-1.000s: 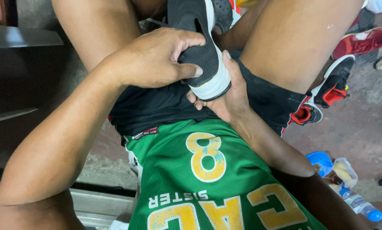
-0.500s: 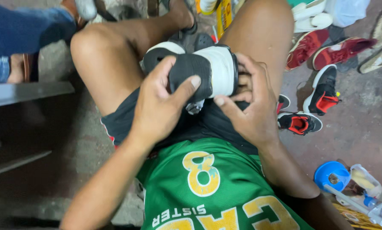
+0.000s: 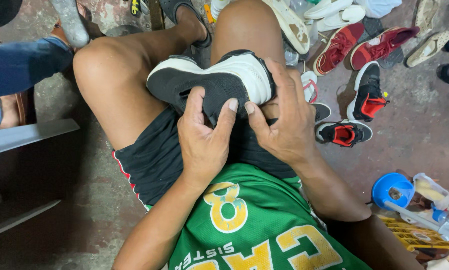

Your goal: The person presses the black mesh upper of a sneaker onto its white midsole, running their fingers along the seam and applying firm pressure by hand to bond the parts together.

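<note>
- The person sits with knees apart, and a black-and-white sneaker point(image 3: 212, 82) lies sideways across the lap, its toe over the left thigh and its white heel against the right thigh.
- The left hand point(image 3: 204, 137) presses up against the sneaker's black side, thumb and forefinger spread apart and pinching the upper.
- The right hand point(image 3: 284, 122) wraps over the white heel end, fingers closed around it, its forefinger tip nearly meeting the left one.
- Below the hands come black shorts point(image 3: 159, 160) and a green jersey point(image 3: 254, 225).
- To the right, shoes crowd the concrete floor point(image 3: 414, 135): a pair of red sneakers point(image 3: 364, 47) and black-and-red sneakers point(image 3: 367, 95), one of them just beside the right thigh.
- Near the right elbow stand a blue lid point(image 3: 392, 190), a clear bottle point(image 3: 447, 225) and a yellow crate point(image 3: 414, 235), so that side is tight.
- To the left, another person's blue-jeaned leg point(image 3: 19, 65) reaches in near the left knee; bare floor lies open below it, bounded by a grey bench edge point(image 3: 29, 137).
</note>
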